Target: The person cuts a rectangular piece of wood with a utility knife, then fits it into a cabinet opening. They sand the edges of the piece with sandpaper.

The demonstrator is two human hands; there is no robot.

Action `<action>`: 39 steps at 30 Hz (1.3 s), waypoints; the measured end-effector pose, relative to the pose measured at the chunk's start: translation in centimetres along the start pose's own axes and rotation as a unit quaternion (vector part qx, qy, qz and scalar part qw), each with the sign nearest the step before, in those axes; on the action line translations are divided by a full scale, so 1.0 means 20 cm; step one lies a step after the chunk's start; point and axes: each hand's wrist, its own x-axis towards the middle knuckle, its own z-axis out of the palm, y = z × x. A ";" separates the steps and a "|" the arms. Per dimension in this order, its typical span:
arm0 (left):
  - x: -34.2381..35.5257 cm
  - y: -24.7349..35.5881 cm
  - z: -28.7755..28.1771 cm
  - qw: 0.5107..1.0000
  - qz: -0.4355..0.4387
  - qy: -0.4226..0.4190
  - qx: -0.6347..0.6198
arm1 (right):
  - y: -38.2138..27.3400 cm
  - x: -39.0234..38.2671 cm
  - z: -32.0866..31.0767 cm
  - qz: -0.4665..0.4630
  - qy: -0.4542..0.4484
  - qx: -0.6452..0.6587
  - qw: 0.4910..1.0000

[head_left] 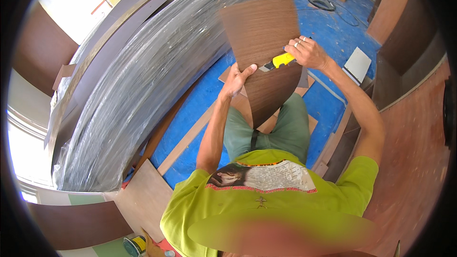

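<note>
My left hand (233, 80) grips the left edge of a dark brown wood-grain sheet (264, 28), its thumb on the face and its fingers hidden behind. The sheet is held up in front of my lap, wide at the far end and narrowing to a curved tip between my thighs. A yellow utility knife (283, 60) sits in my right hand (307, 52), fingers wrapped round the handle. Its bare blade points left across the sheet, close to my left thumb. Whether the blade touches the surface, I cannot tell.
At left stands a large curved bundle (143, 62) in clear plastic wrap. Blue sheeting (185, 138) covers the floor, with wood strips (186, 135) and offcuts on it. Wooden cabinet parts (404, 52) stand at right, near a white board (357, 64). A tub (134, 246) stands lower left.
</note>
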 end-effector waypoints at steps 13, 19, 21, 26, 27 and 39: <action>0.16 0.07 0.05 0.994 0.061 0.026 0.085 | -0.21 -0.04 0.03 0.481 0.105 0.199 0.848; 0.14 0.04 -0.03 0.996 0.067 0.050 0.022 | -0.30 -0.16 0.09 0.445 0.048 0.153 0.881; 0.14 0.04 -0.03 0.996 0.067 0.052 0.018 | -0.29 -0.19 0.11 0.449 0.029 0.147 0.881; 0.13 0.04 -0.03 0.997 0.060 0.050 0.013 | -0.26 -0.22 0.15 0.431 0.026 0.105 0.896; 0.13 0.05 -0.03 0.997 0.064 0.044 0.017 | -0.26 -0.23 0.16 0.427 0.027 0.102 0.898; 0.13 0.02 -0.02 0.997 0.056 0.047 0.020 | -0.22 -0.27 0.19 0.395 0.041 0.074 0.915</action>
